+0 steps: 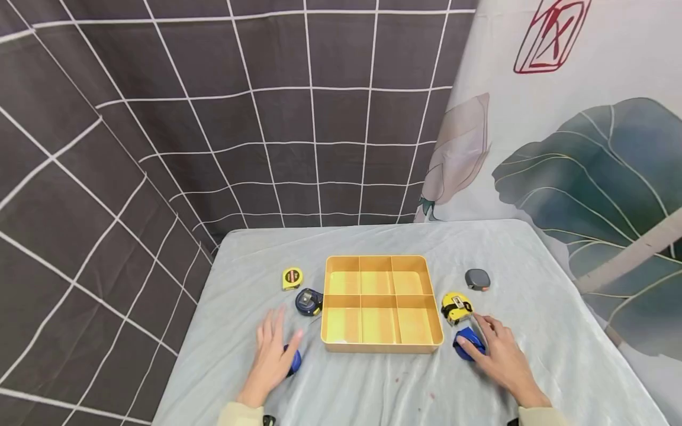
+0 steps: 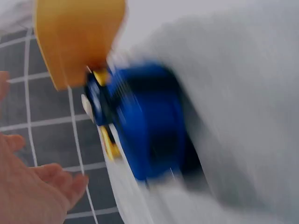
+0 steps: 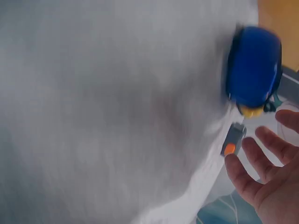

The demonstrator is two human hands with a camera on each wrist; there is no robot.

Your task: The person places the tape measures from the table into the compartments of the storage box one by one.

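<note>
My left hand (image 1: 269, 358) has its fingers spread over a blue tape measure (image 1: 295, 362), which it partly hides in the head view. In the left wrist view a gap separates the hand (image 2: 35, 193) from that blurred tape measure (image 2: 154, 121). On the other side, my right hand (image 1: 503, 358) is beside another blue tape measure (image 1: 470, 344), the thumb overlapping it from above. The right wrist view shows those fingers loosely extended and apart from the tape measure (image 3: 254, 67). A yellow box (image 1: 379, 348) with several compartments stands between the hands.
Left of the box lie a small yellow tape measure (image 1: 292, 278) and a dark blue one (image 1: 309, 302). To its right are a yellow-and-black tape measure (image 1: 456, 307) and a grey one (image 1: 478, 279). Hanging cloths rise behind the cloth-covered table (image 1: 394, 390).
</note>
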